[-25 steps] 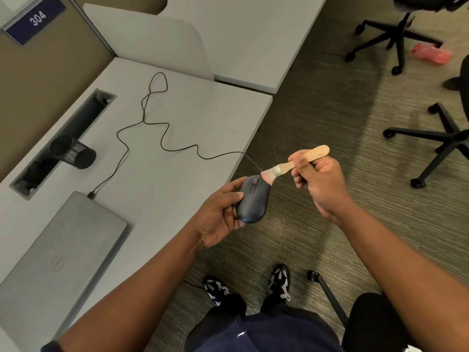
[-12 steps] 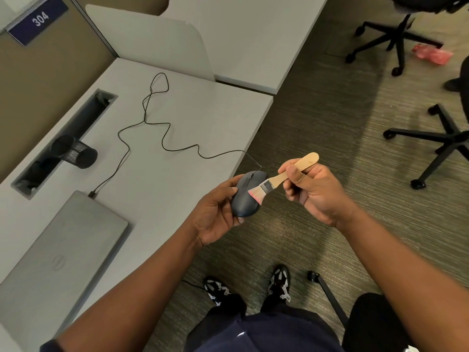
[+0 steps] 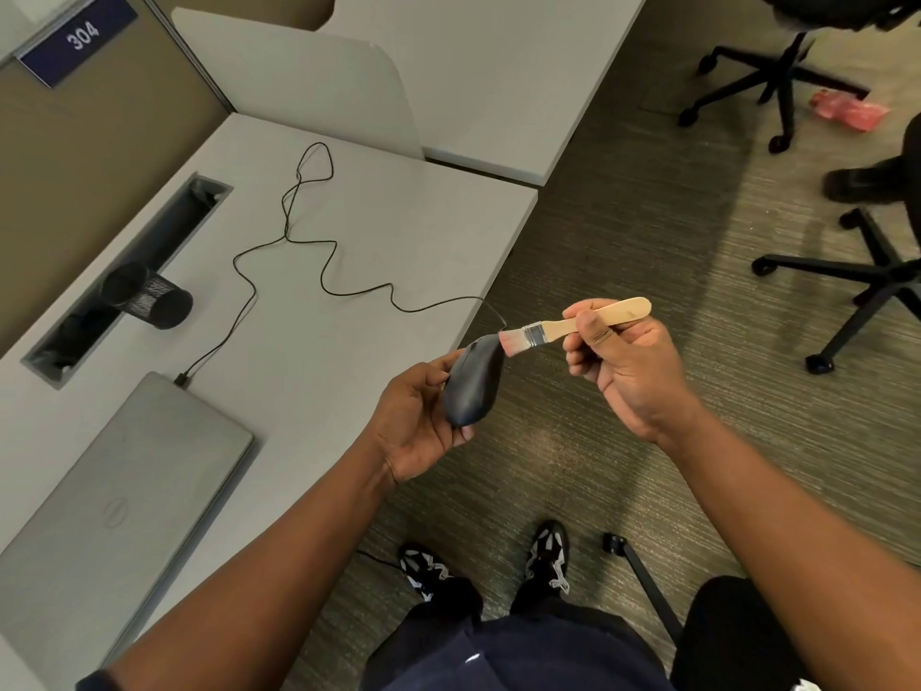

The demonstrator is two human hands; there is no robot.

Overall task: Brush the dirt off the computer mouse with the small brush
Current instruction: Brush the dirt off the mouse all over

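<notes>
My left hand [image 3: 416, 423] grips a dark grey computer mouse [image 3: 472, 384] beyond the desk's edge, over the carpet, its front end pointing away from me. My right hand [image 3: 625, 361] pinches the wooden handle of a small brush [image 3: 573, 325]. The pinkish bristles touch the front tip of the mouse, where its black cable [image 3: 319, 251] leaves. The cable snakes back across the grey desk [image 3: 388, 231] to a closed laptop [image 3: 114, 496].
A black mesh cup [image 3: 149, 299] lies on its side by the desk's cable slot [image 3: 129, 276]. Office chair bases [image 3: 867, 276] stand on the carpet at right, and a red wrapper [image 3: 847, 109] lies on the floor. My shoes [image 3: 545, 553] are below.
The brush swept down over the mouse's back, then returned up to its front tip. My left hand tilted the mouse slightly.
</notes>
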